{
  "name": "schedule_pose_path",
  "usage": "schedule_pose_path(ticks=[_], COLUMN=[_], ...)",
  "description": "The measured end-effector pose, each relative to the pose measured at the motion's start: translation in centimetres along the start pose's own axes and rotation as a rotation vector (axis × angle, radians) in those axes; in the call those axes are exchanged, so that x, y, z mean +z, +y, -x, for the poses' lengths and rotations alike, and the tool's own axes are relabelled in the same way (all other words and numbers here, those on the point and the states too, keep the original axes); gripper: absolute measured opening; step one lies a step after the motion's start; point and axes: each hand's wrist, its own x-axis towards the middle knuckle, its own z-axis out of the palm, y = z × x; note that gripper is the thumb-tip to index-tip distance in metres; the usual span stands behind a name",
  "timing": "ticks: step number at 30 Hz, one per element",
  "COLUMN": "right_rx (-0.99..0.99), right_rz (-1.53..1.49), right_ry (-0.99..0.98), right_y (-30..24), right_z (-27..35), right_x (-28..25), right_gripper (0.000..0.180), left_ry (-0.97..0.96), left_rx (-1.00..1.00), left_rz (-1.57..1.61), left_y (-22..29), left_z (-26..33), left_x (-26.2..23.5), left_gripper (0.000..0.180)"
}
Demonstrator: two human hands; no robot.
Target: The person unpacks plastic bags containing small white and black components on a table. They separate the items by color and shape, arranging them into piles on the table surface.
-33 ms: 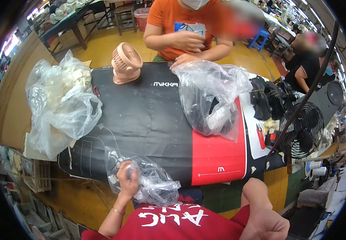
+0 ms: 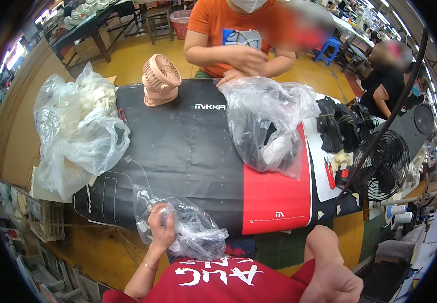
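Right hand nearest, off the counter, bent up beside the red shirt; slightly left of the earlier frame. Its fingers are curled; can't tell if anything's in them. Left hand same spot as before, fingers clenched on a clear plastic bag at the counter's near edge, left of middle, partly hanging over. Bag crumpled, unmoved; contents unclear.

Wooden crate below the near left corner, contents unclear. Big clear bag across the left end, filled with pale pieces in its far part; unchanged. Another clear bag, right of middle toward far edge, something white and something dark showing through; unchanged.

Small pink fan near the far edge, left part. Across it, co-worker's raised hand is lower than before, more shirt print showing; co-worker's other hand stays by the second bag's far left corner.
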Motion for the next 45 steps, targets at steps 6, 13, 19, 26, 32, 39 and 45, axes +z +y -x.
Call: schedule_pose_path(ticks=[6, 13, 19, 26, 32, 39, 45], right_rx=[0.010, 1.496, 1.572, 1.523, 1.715, 1.687, 1.926], right_rz=[0.036, 0.506, 0.652, 0.608, 0.299, -0.638, -0.732], right_ry=[0.254, -0.724, -1.428, -1.255, -1.092, -0.802, -0.417], right_y=[-1.7, -3.8, -3.8, -7.7, -6.7, -10.1, -10.7], right_z=[3.3, 12.1, 20.1, 20.8, 20.5, 16.8, 16.4], right_x=[0.6, -1.9, 1.5, 1.9, 1.6, 7.2, 8.4], right_gripper=[0.031, 0.030, 0.064, 0.063, 0.073, 0.141, 0.103], left_ry=[0.001, 0.023, 0.024, 0.042, 0.083, -0.019, -0.088], left_rx=[0.046, 0.041, 0.039, 0.079, 0.035, 0.030, 0.284], left_rz=[-0.051, -0.038, -0.022, -0.043, -0.013, 0.146, 0.309], left_y=[0.0, 0.0, 0.3, 1.1, 1.7, 7.1, 12.5], left_z=[0.0, 0.0, 0.1, -0.7, -1.3, -2.6, -4.6], left_x=[-0.1, 0.0, 0.0, 0.1, 0.6, 1.6, 2.3], left_gripper=[0.020, 0.019, 0.017, 0.015, 0.015, 0.023, 0.028])
